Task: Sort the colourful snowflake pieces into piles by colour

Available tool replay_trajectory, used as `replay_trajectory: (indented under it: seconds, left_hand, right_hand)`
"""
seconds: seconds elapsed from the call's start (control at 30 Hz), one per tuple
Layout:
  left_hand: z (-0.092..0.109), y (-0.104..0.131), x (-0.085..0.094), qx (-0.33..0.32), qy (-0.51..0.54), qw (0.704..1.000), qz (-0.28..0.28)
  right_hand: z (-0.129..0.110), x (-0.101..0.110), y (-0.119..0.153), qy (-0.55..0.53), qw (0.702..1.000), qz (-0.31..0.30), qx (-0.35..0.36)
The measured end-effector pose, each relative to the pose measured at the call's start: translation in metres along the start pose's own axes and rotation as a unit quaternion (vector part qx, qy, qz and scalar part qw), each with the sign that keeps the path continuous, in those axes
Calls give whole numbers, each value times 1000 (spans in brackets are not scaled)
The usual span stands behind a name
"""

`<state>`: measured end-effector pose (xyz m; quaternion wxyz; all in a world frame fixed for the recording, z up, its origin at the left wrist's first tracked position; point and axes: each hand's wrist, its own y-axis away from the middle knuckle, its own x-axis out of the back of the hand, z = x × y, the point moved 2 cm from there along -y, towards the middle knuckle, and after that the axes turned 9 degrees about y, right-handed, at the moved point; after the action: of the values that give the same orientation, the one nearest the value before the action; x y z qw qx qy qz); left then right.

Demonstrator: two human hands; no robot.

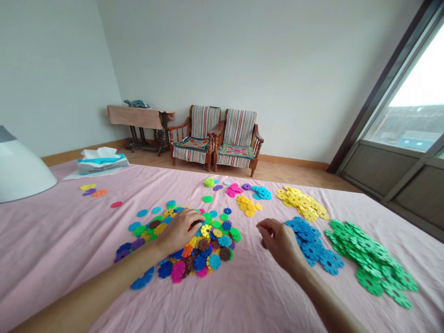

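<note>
A mixed pile of coloured flower-shaped discs [199, 262] lies left of centre on the pink cloth. Over its upper part is my left hand [182, 230], fingers curled, with a bit of orange or red showing between them. My right hand [280, 240] is bent in a pinch between the mixed pile and a heap of blue discs [308, 243]. Brown discs [264, 243] show just under its fingertips; whether they are held is unclear. Farther right lies a heap of green discs [373, 259], and behind the blue ones, yellow discs [303, 203].
Small groups of pink discs [234, 190], light blue discs [262, 193] and orange-yellow discs [247, 206] lie near the far edge. A tissue box [103, 163] and a white object [24, 171] are at the left. Two chairs stand beyond the cloth [249, 300].
</note>
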<state>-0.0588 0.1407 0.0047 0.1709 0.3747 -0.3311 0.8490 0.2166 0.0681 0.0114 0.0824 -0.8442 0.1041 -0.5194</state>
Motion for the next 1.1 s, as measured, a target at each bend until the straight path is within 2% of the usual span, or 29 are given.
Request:
replay_trajectory:
  seconds: [0.17, 0.37, 0.53, 0.77, 0.93, 1.1]
  left_hand:
    - [16, 10, 2, 5, 7, 1000, 15]
    - [48, 34, 0, 4, 26, 999, -26]
    - [55, 45, -6, 5, 1, 1000, -16]
    - [49, 47, -11, -10, -25, 999, -24]
    - [47, 46, -10, -22, -25, 999, -16]
    - [45, 47, -12, -35, -25, 999, -14]
  right_hand:
    - [-40, -27, 27, -53, 992, -46, 106]
    - [-69, -34, 47, -24, 987, -57, 149]
    - [-67, -42, 51, 30, 987, -45, 151]
    - [-64, -50, 61, 148, 957, -6, 249]
    - [-65, -45, 58, 73, 979, 14, 189]
    - [-65, -44, 56, 3, 985, -14, 170]
